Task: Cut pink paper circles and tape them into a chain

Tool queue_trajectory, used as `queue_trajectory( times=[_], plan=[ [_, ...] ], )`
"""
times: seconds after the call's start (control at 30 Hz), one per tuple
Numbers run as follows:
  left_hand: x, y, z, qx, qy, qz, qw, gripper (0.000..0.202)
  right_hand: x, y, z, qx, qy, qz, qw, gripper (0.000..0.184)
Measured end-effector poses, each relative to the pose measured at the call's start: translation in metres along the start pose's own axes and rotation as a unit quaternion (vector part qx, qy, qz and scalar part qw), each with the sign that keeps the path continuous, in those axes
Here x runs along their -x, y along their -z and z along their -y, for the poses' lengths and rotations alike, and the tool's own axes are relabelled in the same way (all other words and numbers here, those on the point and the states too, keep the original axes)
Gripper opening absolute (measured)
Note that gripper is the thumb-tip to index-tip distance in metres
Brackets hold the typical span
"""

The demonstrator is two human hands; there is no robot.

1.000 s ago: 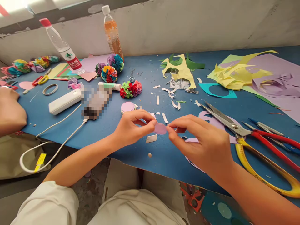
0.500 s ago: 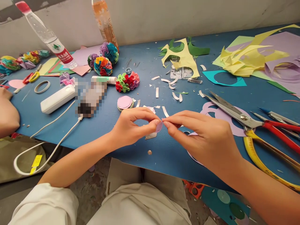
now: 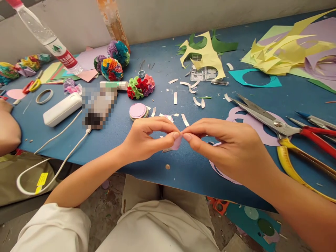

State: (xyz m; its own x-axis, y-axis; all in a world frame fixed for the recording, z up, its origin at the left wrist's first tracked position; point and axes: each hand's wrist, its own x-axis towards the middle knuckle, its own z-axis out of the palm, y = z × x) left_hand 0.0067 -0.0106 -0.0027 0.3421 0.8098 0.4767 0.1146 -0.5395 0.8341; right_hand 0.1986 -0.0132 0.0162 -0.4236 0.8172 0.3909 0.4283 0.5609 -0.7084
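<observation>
Between my two hands is a small piece of purple paper (image 3: 176,144), its lower part hanging below the fingertips. My left hand (image 3: 152,139) pinches it between thumb and forefinger. From the other side, my right hand (image 3: 223,141) pinches its upper edge, thumb against fingers, the tips of both hands nearly touching. Most of the paper's edge is hidden by the fingers. Just beyond my left hand lies a stack of paper circles (image 3: 138,111), a pink one on top. Large scissors with yellow handles (image 3: 278,124) lie to the right of my right hand.
Curled paper flower balls (image 3: 141,87), a glue stick (image 3: 114,85) and a white power bank (image 3: 63,109) with a cable lie left. White paper scraps (image 3: 175,98) are scattered ahead. Yellow paper offcuts (image 3: 282,56) lie back right. A water bottle (image 3: 56,47) stands back left; another person's arm (image 3: 9,129) rests at left.
Both hands keep their pinch on the purple paper, and the fingertips have shifted only slightly. The camera view has moved a little.
</observation>
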Motion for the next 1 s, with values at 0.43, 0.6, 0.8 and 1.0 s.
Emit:
queue_trajectory(
  times=[0.43,0.6,0.8,1.0],
  plan=[
    [0.001,0.001,0.0,0.026,0.014,0.01,1.0,0.012,-0.001,0.0,0.001,0.019,-0.014,-0.005,1.0,0.013],
    [0.0,0.0,-0.002,0.021,0.049,-0.011,0.999,0.019,0.0,0.0,0.001,0.021,-0.027,-0.005,0.999,0.012],
    [-0.003,0.001,-0.001,0.032,0.064,-0.063,0.995,0.019,-0.001,0.005,0.007,0.038,-0.014,-0.049,0.998,0.014],
    [-0.007,0.007,0.006,0.04,0.103,-0.073,0.991,0.017,-0.005,0.015,-0.004,0.103,-0.013,-0.056,0.993,0.019]
  ],
)
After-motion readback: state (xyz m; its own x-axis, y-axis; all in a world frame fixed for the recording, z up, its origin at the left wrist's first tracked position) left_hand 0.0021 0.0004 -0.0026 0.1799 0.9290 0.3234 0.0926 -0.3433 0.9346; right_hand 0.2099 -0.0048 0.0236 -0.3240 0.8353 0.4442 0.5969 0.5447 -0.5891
